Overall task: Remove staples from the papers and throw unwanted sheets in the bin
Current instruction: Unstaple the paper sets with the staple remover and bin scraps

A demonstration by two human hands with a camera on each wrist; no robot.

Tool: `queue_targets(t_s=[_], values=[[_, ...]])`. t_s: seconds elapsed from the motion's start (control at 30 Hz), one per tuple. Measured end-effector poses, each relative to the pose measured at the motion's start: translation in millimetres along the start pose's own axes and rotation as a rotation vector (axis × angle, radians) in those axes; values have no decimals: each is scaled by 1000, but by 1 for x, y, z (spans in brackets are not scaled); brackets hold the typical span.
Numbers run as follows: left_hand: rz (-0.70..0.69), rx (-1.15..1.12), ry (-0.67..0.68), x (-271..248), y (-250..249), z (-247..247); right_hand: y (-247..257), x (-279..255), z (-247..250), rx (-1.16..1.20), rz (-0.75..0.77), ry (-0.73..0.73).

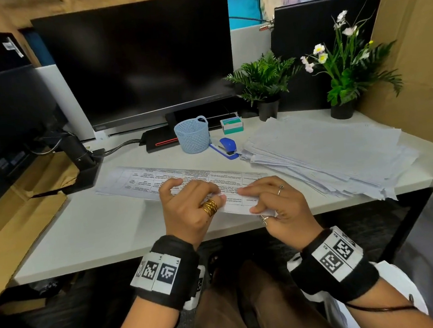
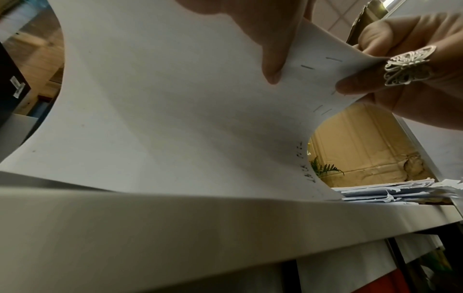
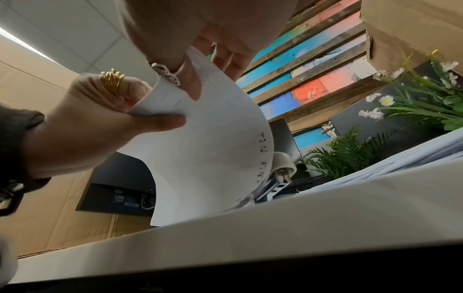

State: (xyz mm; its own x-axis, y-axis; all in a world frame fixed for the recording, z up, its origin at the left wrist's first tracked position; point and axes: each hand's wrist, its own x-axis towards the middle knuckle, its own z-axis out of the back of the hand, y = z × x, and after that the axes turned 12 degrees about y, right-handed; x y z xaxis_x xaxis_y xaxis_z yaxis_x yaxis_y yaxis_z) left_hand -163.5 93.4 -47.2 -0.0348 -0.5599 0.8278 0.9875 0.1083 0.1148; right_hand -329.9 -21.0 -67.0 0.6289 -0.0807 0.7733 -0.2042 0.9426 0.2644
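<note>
Head view: both hands are pinching the near corner of the stapled papers (image 1: 185,182) at the front of the tabletop (image 1: 90,235).

Left hand (image 1: 190,208) and right hand (image 1: 279,205) are curling fingers (image 2: 273,65) round that corner, lifting it off the tabletop; several staples (image 2: 307,67) are showing along its edge. The far end is lying in front of the blue basket (image 1: 192,134). A blue stapler (image 1: 225,147) is sitting just right of the basket, with a loose paper pile (image 1: 327,151) further right.

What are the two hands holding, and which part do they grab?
Both hold the stapled paper by its near corner, where the staples sit. The left hand pinches one side of that corner; the right hand pinches the other.
</note>
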Motion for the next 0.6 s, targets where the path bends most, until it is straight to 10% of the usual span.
queue_targets(t_s=[0.27, 0.47, 0.6], values=[[-31, 0, -12, 3, -2, -1, 3, 1, 3, 7, -51, 14], [-126, -140, 75, 29, -24, 16, 4, -3, 44, 460, -591, -19], [-113, -265, 254, 53, -50, 25, 2, -17, 78, 474, -613, 57]])
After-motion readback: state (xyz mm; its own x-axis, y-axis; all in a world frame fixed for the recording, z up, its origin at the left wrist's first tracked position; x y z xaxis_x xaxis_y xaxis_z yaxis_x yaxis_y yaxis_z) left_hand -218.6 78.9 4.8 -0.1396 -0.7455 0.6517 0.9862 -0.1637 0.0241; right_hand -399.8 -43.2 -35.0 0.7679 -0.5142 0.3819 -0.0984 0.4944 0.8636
